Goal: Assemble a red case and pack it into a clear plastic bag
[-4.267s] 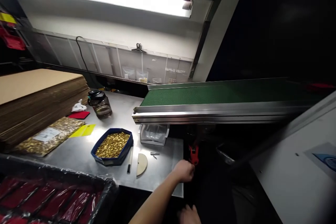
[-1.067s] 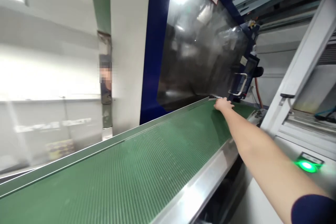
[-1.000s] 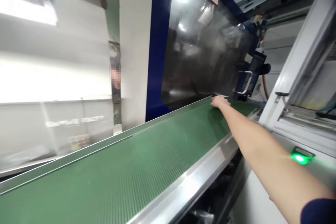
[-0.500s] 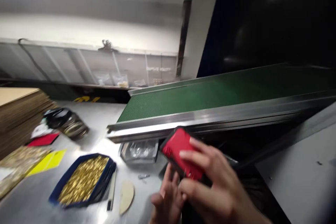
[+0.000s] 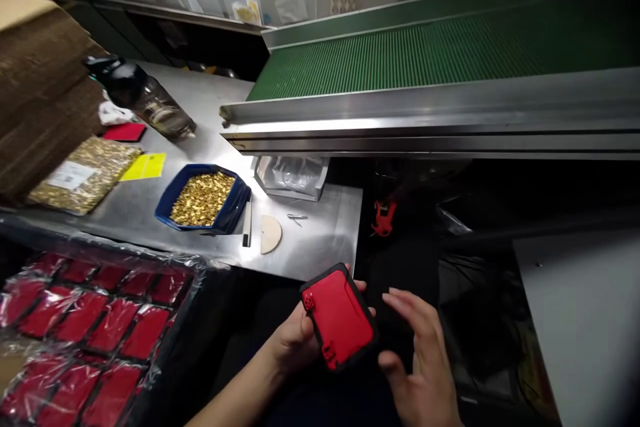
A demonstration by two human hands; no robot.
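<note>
A red rectangular piece with a black rim (image 5: 343,320) lies tilted in my left hand (image 5: 299,337), whose thumb rests at its left edge while fingertips show past the right edge. Just right of the piece, my right hand (image 5: 423,353) is held apart from it, thumb and fingers spread, nothing between them. Beyond my hands, on the metal table (image 5: 325,250), are a blue tray (image 5: 165,203) of small gold-coloured parts (image 5: 203,199), a beige half-round disc (image 5: 271,234) and a small metal item (image 5: 297,217).
A green conveyor (image 5: 380,53) with a metal side rail (image 5: 425,110) crosses above. At the lower left, a lined box holds several wrapped red pieces (image 5: 83,317). A bottle (image 5: 160,107), cardboard stack (image 5: 45,93), clear tray (image 5: 291,177) and red tool (image 5: 384,217) are also visible.
The view has tilted down and left, bringing the box of red pieces in. My right hand has come off the red piece, which now rests in my left hand.
</note>
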